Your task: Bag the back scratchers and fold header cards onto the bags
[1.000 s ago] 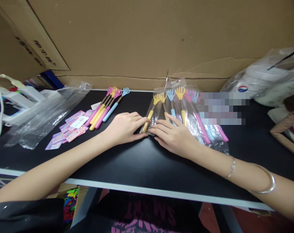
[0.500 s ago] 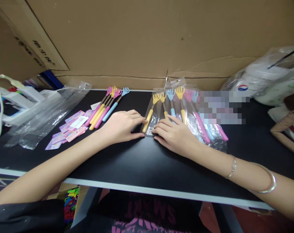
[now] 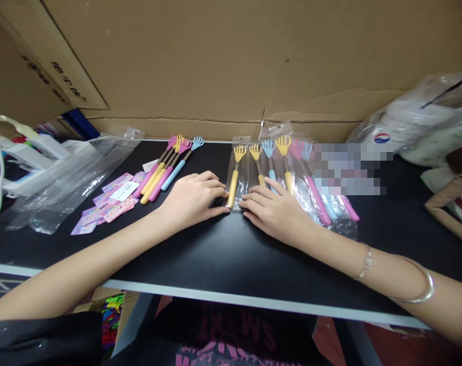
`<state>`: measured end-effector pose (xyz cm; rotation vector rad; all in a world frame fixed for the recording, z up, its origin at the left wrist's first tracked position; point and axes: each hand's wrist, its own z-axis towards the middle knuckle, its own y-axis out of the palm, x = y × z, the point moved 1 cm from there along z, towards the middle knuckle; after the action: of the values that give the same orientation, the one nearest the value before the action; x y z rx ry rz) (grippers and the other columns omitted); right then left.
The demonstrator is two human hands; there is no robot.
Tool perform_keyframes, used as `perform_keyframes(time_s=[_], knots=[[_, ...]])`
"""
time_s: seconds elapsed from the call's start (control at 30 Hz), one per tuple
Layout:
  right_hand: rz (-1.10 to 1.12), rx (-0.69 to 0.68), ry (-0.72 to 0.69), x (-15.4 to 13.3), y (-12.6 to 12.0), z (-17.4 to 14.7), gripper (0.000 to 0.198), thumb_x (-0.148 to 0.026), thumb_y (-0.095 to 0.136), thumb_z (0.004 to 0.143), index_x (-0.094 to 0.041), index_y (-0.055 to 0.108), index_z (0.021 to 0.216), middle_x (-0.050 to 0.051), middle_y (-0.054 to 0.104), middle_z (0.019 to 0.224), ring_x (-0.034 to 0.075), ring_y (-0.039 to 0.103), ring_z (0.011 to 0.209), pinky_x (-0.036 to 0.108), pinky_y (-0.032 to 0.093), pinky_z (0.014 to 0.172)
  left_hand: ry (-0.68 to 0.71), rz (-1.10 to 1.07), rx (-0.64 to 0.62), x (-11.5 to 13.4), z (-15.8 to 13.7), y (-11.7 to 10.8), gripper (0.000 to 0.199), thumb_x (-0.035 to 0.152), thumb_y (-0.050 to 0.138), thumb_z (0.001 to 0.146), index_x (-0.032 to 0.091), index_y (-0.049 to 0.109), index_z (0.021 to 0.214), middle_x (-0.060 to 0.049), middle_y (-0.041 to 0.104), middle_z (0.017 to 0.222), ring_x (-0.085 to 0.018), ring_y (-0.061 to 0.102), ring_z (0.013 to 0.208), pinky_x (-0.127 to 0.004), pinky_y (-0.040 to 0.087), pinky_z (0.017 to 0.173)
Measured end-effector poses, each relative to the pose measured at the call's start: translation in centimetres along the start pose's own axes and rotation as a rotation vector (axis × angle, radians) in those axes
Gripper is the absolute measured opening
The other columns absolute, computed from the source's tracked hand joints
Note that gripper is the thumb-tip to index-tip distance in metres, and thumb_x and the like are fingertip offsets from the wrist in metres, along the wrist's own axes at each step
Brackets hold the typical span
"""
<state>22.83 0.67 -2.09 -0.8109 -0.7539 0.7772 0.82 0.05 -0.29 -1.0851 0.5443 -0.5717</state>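
A yellow-handled back scratcher (image 3: 234, 185) with a hand-shaped head lies in a clear bag between my hands. My left hand (image 3: 194, 198) rests at the bag's left edge, fingers stretched and thumb apart, the tips touching beside the handle's lower end. My right hand (image 3: 278, 211) lies with loosely spread fingers at the right side of that bag and over the lower ends of more bagged scratchers. Among these, a yellow one (image 3: 283, 147), a blue one (image 3: 268, 150) and a pink one (image 3: 317, 198) show. Their lower handles are partly hidden by my right hand.
Several unbagged back scratchers (image 3: 154, 183) lie left of my left hand, beside a heap of printed cards (image 3: 109, 201). Farther left are clear plastic bags (image 3: 63, 190) and a white device (image 3: 43, 162). Cardboard (image 3: 215, 61) walls the back; a bagged cup (image 3: 400, 124) stands right.
The bagged yellow scratcher between my hands has turned more upright, its head shifting left and its handle end slightly right. Both hands have hardly moved.
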Motion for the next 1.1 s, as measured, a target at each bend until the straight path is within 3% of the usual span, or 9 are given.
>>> perform_keyframes(time_s=[0.33, 0.57, 0.9, 1.1], knots=[[-0.014, -0.016, 0.001, 0.0, 0.0, 0.0, 0.023, -0.021, 0.049, 0.097, -0.014, 0.071, 0.096, 0.008, 0.075, 0.094, 0.022, 0.064, 0.092, 0.045, 0.040, 0.103, 0.102, 0.055, -0.007, 0.2, 0.2, 0.3, 0.030, 0.040, 0.055, 0.096, 0.015, 0.071, 0.100, -0.007, 0.074, 0.107, -0.021, 0.064, 0.103, -0.033, 0.049, 0.084], [-0.045, 0.001, -0.003, -0.2, 0.0, 0.0, 0.030, -0.019, 0.048, 0.098, -0.011, 0.068, 0.118, 0.010, 0.076, 0.096, 0.024, 0.064, 0.096, 0.050, 0.042, 0.103, 0.138, 0.091, 0.057, 0.3, 0.2, 1.0, 0.032, 0.038, 0.049, 0.100, 0.015, 0.071, 0.100, -0.006, 0.074, 0.108, -0.020, 0.064, 0.101, -0.034, 0.047, 0.087], [-0.026, 0.011, 0.042, -0.3, -0.2, 0.0, 0.032, -0.018, 0.053, 0.095, -0.016, 0.068, 0.123, 0.010, 0.075, 0.099, 0.025, 0.063, 0.101, 0.055, 0.035, 0.109, 0.082, 0.116, 0.092, 0.6, 0.4, 1.2, 0.031, 0.036, 0.048, 0.100, 0.015, 0.071, 0.099, -0.005, 0.075, 0.103, -0.020, 0.066, 0.096, -0.035, 0.048, 0.082], [-0.009, -0.022, 0.064, -0.3, -0.1, 0.0, 0.031, -0.021, 0.051, 0.096, -0.015, 0.067, 0.122, 0.012, 0.072, 0.113, 0.027, 0.061, 0.108, 0.053, 0.039, 0.105, 0.039, 0.095, 0.050, 0.4, 0.3, 1.4, 0.033, 0.040, 0.048, 0.099, 0.014, 0.068, 0.104, -0.007, 0.072, 0.115, -0.023, 0.063, 0.109, -0.036, 0.049, 0.084]])
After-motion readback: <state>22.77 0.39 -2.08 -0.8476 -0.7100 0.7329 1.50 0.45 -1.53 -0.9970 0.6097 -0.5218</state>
